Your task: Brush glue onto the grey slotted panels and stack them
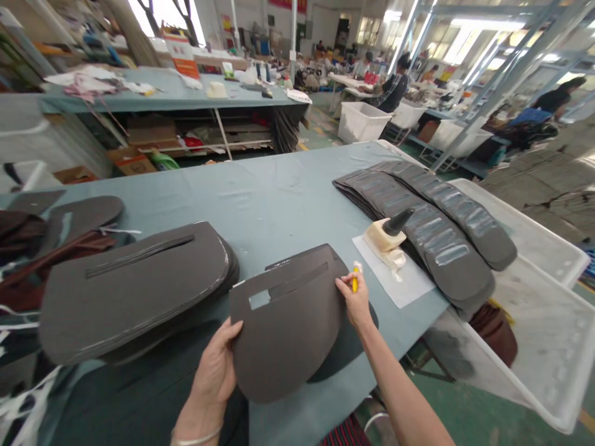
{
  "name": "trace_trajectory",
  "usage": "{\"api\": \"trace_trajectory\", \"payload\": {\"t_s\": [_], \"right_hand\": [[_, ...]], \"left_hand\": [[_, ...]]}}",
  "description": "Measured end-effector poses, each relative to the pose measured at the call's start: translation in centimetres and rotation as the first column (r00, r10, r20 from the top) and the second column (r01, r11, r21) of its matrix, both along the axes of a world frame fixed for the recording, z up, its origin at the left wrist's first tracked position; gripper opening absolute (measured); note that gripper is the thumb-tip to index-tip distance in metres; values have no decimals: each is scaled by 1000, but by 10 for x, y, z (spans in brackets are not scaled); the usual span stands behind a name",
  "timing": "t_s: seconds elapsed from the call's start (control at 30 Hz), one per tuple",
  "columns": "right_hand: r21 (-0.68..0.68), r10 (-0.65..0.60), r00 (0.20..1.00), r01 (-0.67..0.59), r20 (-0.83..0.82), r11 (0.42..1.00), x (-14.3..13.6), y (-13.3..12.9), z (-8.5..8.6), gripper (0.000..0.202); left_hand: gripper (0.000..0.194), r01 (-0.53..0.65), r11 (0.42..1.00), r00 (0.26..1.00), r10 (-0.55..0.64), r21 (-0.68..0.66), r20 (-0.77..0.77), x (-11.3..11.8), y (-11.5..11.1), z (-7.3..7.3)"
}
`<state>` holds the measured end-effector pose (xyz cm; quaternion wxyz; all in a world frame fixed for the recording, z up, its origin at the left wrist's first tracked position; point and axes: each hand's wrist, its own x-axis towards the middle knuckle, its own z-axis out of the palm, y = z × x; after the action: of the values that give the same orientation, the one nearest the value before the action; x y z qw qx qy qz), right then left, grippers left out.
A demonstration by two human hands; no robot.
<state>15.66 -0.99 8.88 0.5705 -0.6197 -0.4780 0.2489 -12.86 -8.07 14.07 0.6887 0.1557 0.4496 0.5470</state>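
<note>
Left grip (216, 365) and right grip (357, 302) (opposite edges), dark panel (288, 334) between

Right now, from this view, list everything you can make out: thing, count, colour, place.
Held panel: one, dark grey, between the hands
Yellow tool: one, yellow, in the right hand
Container: one, cream with black cone, at the sheet
Sheet: one, white, near table
Panel stack: one, dark grey, left
Overlapping panels: many, dark grey, right
Maroon fabric: uncountable, far left
Near table: one, blue-green, centre
Far table: one, blue-green, behind
Bins: several, white, right
Co-workers: several, nearest dark-clad, background
Background clutter: too blurred to count
Left hand: one, bare, on held panel
Right hand: one, bare, at panel's right edge
</note>
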Motion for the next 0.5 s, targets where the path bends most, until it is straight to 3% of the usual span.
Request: {"api": "trace_trajectory", "payload": {"t_s": [0.13,0.27,0.37,0.5], "right_hand": [[-118,-63,925,115,374,986,81,-33,-36,25],[-148,-27,844,126,536,981,115,-51,-68,19],[-142,-35,827,137,561,980,123,-51,-82,18],[-159,-15,820,128,572,979,127,-44,-88,17]], "left_hand": [[44,124,991,944,-134,-53,-302,48,-10,-70],[47,92,989,833,-139,-114,-535,81,-17,-126],[53,-21,992,731,-69,-124,-678,92,-18,-148],[55,-53,993,590,-56,-108,-805,97,-20,-150]]}}
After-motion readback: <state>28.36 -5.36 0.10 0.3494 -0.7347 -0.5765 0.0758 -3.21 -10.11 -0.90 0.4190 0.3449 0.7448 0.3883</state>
